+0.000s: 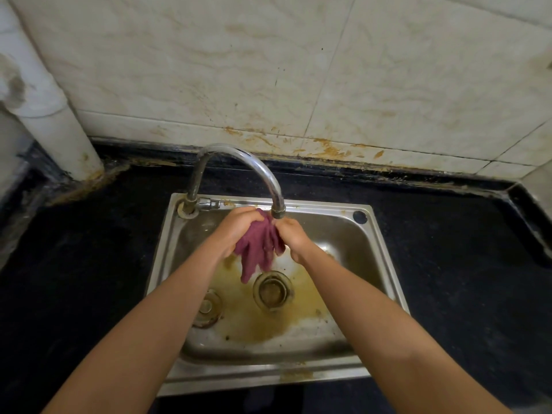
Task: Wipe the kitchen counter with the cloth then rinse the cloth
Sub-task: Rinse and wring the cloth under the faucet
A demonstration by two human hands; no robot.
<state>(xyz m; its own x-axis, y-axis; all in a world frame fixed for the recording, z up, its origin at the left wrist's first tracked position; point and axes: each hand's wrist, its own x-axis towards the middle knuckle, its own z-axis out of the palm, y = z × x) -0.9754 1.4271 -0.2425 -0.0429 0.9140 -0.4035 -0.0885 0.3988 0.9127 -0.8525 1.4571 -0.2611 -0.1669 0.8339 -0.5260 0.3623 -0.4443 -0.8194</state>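
Observation:
A wet maroon cloth (258,246) hangs bunched between both hands, just under the spout of the curved chrome faucet (239,162). My left hand (237,227) grips its upper left part and my right hand (294,234) pinches its upper right edge. The cloth's loose ends dangle toward the drain (272,289) of the steel sink (385,264). The black counter (463,264) surrounds the sink on both sides.
Brownish stained water lies on the sink floor around the drain, and a round metal strainer (207,307) sits at its left. A white pipe (59,115) rises at the back left. A stained tiled wall (298,70) stands behind the counter.

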